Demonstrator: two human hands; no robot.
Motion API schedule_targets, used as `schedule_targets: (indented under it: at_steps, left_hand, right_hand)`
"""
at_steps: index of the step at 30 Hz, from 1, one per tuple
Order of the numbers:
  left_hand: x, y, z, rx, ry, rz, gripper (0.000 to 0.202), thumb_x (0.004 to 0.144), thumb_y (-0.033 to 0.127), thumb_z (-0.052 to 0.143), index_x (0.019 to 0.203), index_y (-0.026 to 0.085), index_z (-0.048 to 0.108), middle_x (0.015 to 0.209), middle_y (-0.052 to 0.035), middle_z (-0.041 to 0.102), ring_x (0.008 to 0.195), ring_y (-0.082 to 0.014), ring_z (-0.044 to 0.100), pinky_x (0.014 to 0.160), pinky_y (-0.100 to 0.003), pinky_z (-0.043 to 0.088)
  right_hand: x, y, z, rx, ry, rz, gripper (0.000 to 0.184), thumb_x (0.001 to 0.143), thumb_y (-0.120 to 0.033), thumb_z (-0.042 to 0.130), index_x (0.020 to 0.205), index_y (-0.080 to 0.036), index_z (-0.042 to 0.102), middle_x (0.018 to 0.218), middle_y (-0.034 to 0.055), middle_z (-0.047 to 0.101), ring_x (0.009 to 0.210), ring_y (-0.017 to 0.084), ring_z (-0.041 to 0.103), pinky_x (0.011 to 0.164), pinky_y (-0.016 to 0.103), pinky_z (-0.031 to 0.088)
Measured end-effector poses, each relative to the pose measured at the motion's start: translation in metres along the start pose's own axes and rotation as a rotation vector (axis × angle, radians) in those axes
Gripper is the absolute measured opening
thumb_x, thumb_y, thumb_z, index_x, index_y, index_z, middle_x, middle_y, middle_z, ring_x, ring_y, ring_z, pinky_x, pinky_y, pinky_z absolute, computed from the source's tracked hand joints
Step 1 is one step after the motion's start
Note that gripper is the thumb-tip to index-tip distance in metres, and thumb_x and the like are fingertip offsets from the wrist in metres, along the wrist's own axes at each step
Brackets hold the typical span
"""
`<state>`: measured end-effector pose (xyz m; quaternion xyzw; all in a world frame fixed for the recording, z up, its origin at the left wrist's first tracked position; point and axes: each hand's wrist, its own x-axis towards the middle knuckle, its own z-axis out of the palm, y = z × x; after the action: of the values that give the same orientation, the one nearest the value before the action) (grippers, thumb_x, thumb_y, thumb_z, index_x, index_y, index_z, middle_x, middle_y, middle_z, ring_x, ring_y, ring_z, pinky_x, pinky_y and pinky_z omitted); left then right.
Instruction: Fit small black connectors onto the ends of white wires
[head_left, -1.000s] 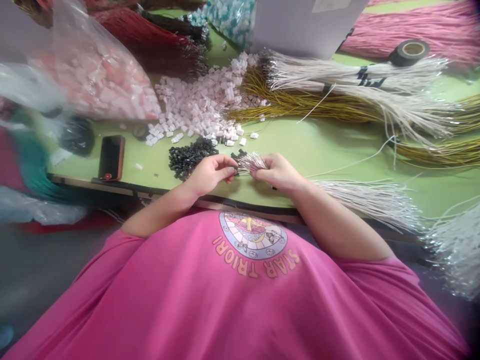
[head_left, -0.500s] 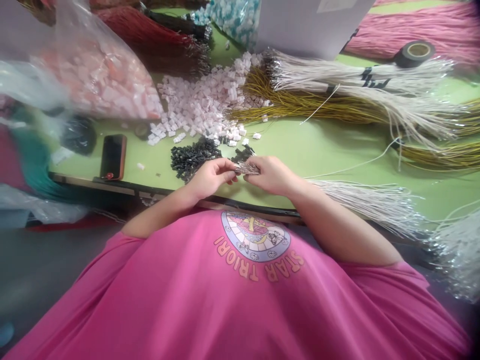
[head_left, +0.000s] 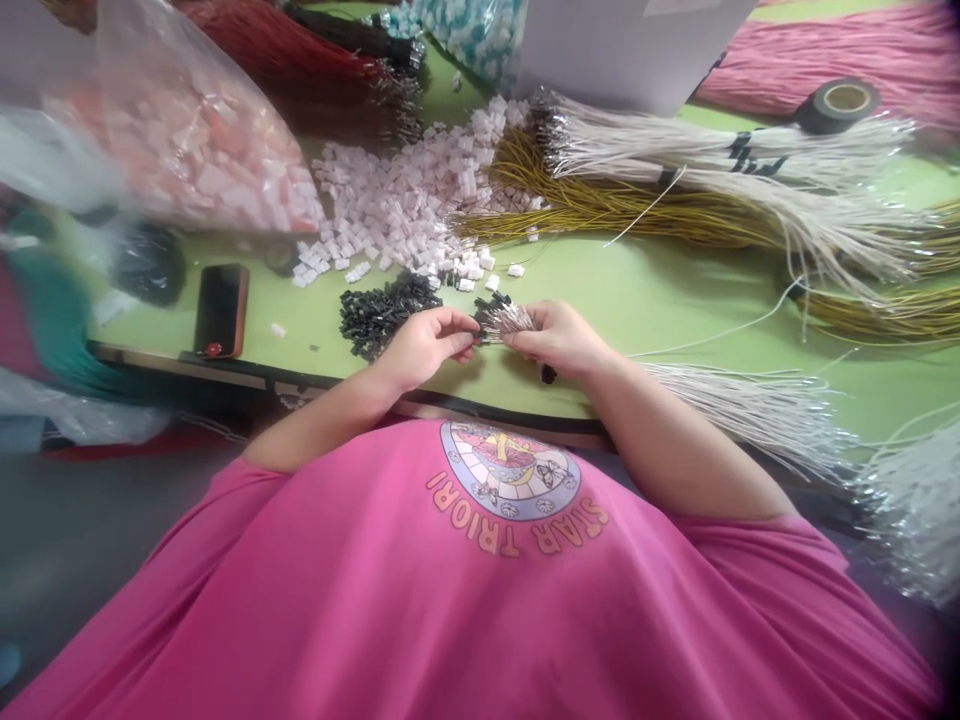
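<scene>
My right hand (head_left: pixel 562 335) is closed round a bundle of white wires (head_left: pixel 514 320), their metal-tipped ends fanning out towards my left hand. Behind that hand, the wires' length (head_left: pixel 735 405) trails off to the right. My left hand (head_left: pixel 427 345) has thumb and forefinger pinched at the wire tips, on what looks like a small black connector housing, mostly hidden by the fingers. Just beside my left hand lies a heap of black connector housings (head_left: pixel 382 310). A few more black pieces (head_left: pixel 493 302) show behind the wire tips, and a dark piece (head_left: pixel 548 374) shows below my right hand.
White connector housings (head_left: pixel 405 200) are heaped beyond the black ones. A plastic bag of pinkish pieces (head_left: pixel 217 170) and a phone (head_left: pixel 222 310) lie left. Yellow wires (head_left: pixel 622 215), white wire bundles (head_left: pixel 675 135) and a tape roll (head_left: pixel 838 103) lie at the back right.
My right hand has shifted slightly right and turned, so the fan of metal wire tips shows more. A dark piece now shows below it. My left hand stays nearly in place, still pinching.
</scene>
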<state>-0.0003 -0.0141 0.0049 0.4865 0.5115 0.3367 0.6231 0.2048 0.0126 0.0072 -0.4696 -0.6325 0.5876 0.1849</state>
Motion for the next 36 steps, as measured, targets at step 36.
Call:
schedule_targets:
  at_steps: [36]
  left_hand:
    - [-0.0013,-0.0018,0.0068,0.151,0.011,0.104,0.009,0.076,0.017,0.064,0.084,0.014,0.065,0.068,-0.0006,0.067,0.064,-0.0104,0.062,0.069,-0.027,0.053]
  right_hand:
    - [-0.0054,-0.0016,0.0050,0.036,-0.009,0.004,0.018,0.078,-0.028,0.054,0.066,-0.016,0.052,0.049,-0.0053,0.041,0.039,0.004,0.038,0.034,0.017,0.034]
